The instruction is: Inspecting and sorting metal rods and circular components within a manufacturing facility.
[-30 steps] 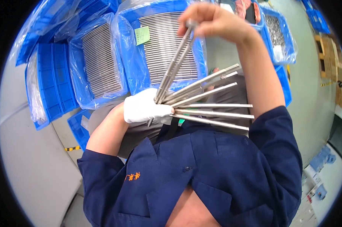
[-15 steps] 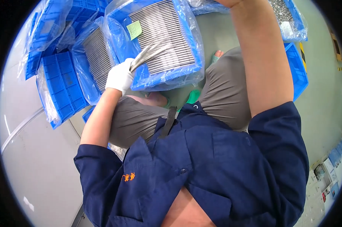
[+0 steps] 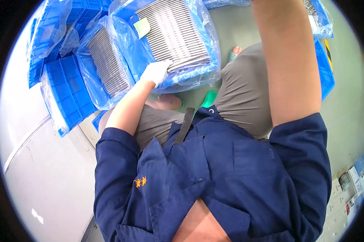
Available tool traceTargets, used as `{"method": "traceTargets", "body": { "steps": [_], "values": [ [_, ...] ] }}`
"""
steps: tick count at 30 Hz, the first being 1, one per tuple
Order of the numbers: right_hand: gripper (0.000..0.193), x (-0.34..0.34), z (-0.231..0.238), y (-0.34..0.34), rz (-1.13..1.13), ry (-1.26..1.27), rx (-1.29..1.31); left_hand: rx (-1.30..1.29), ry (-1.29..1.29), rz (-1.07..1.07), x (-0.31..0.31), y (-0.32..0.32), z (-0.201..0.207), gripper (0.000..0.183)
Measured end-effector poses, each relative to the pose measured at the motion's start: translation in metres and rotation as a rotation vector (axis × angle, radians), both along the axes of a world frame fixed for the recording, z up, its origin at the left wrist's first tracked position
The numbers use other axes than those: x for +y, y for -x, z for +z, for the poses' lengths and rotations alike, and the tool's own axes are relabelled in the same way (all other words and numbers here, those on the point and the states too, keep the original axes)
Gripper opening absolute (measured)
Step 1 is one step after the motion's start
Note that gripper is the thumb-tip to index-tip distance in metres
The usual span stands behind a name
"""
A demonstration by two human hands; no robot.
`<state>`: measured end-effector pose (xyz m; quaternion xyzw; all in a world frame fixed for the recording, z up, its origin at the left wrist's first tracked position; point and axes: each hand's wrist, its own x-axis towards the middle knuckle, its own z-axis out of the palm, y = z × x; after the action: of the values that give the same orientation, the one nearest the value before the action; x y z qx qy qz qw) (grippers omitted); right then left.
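The white-gloved left hand (image 3: 157, 74), partly curled, touches slender, shiny metal rods (image 3: 176, 34) in a film-lined blue bin (image 3: 208, 38); its grip is unclear. The right hand is out of view.

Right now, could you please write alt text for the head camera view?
A gloved left hand is at the left ends of metal rods in a blue bin; the right forearm extends past the top edge, right hand out of view. Another bin of rods stands left.
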<state>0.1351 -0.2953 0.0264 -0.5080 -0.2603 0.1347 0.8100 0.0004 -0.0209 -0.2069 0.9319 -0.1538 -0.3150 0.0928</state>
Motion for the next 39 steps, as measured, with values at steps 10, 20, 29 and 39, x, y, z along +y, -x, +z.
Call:
{"method": "traceTargets", "body": {
  "steps": [10,20,29,39],
  "values": [
    [0.028,0.009,-0.002,0.004,-0.051,0.083,-0.059,-0.082,0.095,-0.049,-0.026,-0.014,-0.003,0.048],
    [0.028,0.013,-0.005,0.0,0.097,0.027,-0.006,-0.053,0.104,-0.117,-0.056,-0.017,-0.024,0.03],
    [0.033,0.022,0.001,0.006,0.057,0.113,0.025,0.098,0.274,0.062,-0.059,-0.019,-0.027,0.028],
    [0.035,0.03,0.002,0.016,0.034,0.125,0.055,0.559,0.39,1.45,0.047,-0.022,-0.041,0.048]
  ]
}}
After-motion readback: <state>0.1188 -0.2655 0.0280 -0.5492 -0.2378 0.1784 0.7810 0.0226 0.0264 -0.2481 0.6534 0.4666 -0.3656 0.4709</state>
